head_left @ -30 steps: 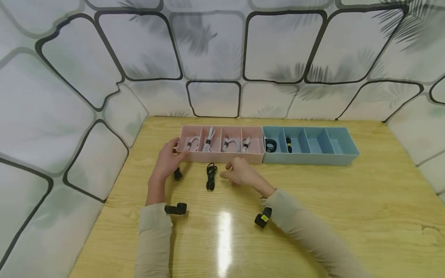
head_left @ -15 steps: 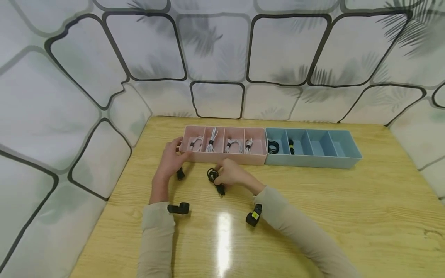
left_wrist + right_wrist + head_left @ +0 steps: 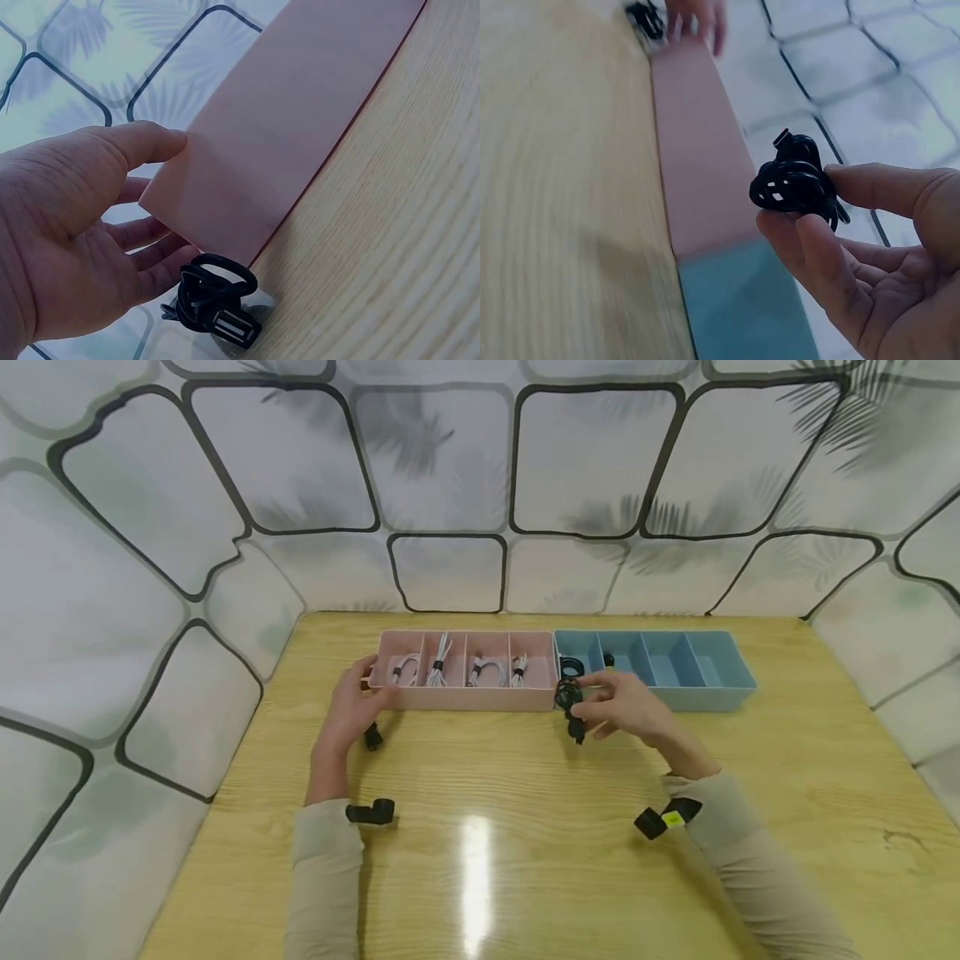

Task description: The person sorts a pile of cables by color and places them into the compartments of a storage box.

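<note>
My right hand (image 3: 626,706) pinches a bundled black cable (image 3: 795,184) between thumb and fingertips. In the head view it holds the cable just in front of the blue divided box (image 3: 708,697), near where that box meets the pink one. At the far left, my left hand (image 3: 345,706) grips the end of the pink divided box (image 3: 277,127), thumb on its front wall and fingers round the end. A second coiled black cable (image 3: 214,296) with a USB connector lies close beside the left fingers. White cables (image 3: 438,664) tied with black bands lie in the pink compartments.
A coiled black cable (image 3: 572,667) lies in the blue box's leftmost compartment. Another black item (image 3: 608,659) shows partly in the one beside it. The boxes stand end to end on the wooden table (image 3: 420,852), before a patterned backdrop (image 3: 450,460).
My right hand took hold of the black cable on the table, lifted it, and carried it right to the blue box's front. The left hand stays at the pink box's end.
</note>
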{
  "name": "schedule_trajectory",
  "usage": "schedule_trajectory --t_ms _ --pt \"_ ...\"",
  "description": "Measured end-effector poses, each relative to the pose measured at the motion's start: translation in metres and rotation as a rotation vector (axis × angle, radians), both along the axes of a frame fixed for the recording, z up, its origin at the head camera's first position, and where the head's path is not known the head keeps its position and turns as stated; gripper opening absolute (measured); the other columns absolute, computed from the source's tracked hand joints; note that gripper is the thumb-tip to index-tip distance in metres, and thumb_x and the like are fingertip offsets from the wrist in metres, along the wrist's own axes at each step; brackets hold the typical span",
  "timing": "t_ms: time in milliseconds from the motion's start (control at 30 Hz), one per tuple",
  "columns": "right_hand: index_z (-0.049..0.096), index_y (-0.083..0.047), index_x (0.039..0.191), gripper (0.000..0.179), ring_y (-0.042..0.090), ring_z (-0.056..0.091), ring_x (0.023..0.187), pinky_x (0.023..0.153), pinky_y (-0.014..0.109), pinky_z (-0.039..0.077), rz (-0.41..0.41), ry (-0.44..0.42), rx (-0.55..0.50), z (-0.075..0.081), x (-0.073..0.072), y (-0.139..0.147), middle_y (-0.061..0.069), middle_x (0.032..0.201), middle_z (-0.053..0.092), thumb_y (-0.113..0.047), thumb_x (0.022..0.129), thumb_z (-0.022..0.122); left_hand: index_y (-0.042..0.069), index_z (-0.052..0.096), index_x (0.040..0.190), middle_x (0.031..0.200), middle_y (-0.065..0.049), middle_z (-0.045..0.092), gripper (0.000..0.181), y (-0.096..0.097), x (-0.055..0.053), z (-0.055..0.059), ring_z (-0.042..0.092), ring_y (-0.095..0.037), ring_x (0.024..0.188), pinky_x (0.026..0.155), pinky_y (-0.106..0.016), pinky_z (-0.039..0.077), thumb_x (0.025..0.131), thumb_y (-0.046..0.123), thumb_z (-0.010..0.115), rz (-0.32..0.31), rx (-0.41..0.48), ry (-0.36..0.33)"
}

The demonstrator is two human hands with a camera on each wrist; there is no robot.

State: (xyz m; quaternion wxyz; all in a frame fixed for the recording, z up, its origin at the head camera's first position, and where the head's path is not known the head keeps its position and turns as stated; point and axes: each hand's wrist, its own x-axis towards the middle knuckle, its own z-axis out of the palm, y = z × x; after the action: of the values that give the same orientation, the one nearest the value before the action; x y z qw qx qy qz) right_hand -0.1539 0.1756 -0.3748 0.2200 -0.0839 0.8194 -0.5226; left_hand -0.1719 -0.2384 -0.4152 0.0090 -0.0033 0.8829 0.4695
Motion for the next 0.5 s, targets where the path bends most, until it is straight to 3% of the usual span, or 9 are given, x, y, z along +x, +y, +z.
schedule_trajectory --t_ms 167,300,400,500 --pt "0.027 0.005 0.153 0.073 0.011 0.070 0.081 0.077 0.043 0.059 -0.170 0.024 0.046 0.007 -0.014 0.060 0.030 0.130 0.058 -0.023 0.098 0.064 0.003 0.031 0.154 0.147 -0.026 0.038 0.068 -0.002 0.002 0.002 0.045 -0.042 0.126 0.100 -0.053 0.044 0.097 0.021 0.062 -0.002 -0.008 0.009" --pt "0.022 0.005 0.155 0.076 0.004 0.069 0.074 0.074 0.034 0.060 -0.321 0.029 0.055 0.008 -0.032 0.098 0.004 0.103 0.070 -0.029 0.099 0.062 0.002 0.030 0.154 0.147 -0.027 0.038 0.067 -0.001 0.002 0.002 0.044 -0.042 0.127 0.101 -0.054 0.044 0.098 0.020 0.061 -0.005 -0.014 0.003" --pt "0.019 0.009 0.154 0.077 0.004 0.069 0.070 0.070 0.030 0.059 -0.394 0.011 0.053 0.006 -0.047 0.115 -0.010 0.089 0.064 -0.027 0.100 0.061 0.001 0.029 0.154 0.147 -0.027 0.038 0.067 0.000 0.002 0.001 0.044 -0.042 0.128 0.102 -0.053 0.043 0.098 0.019 0.061 -0.005 -0.014 -0.005" --pt "0.022 0.013 0.151 0.075 0.007 0.069 0.068 0.070 0.031 0.060 -0.399 0.014 0.136 0.001 -0.060 0.121 0.017 0.097 0.069 -0.024 0.099 0.061 0.001 0.029 0.154 0.146 -0.027 0.038 0.066 -0.001 0.001 0.000 0.044 -0.041 0.128 0.102 -0.052 0.043 0.098 0.018 0.060 -0.007 -0.017 -0.006"
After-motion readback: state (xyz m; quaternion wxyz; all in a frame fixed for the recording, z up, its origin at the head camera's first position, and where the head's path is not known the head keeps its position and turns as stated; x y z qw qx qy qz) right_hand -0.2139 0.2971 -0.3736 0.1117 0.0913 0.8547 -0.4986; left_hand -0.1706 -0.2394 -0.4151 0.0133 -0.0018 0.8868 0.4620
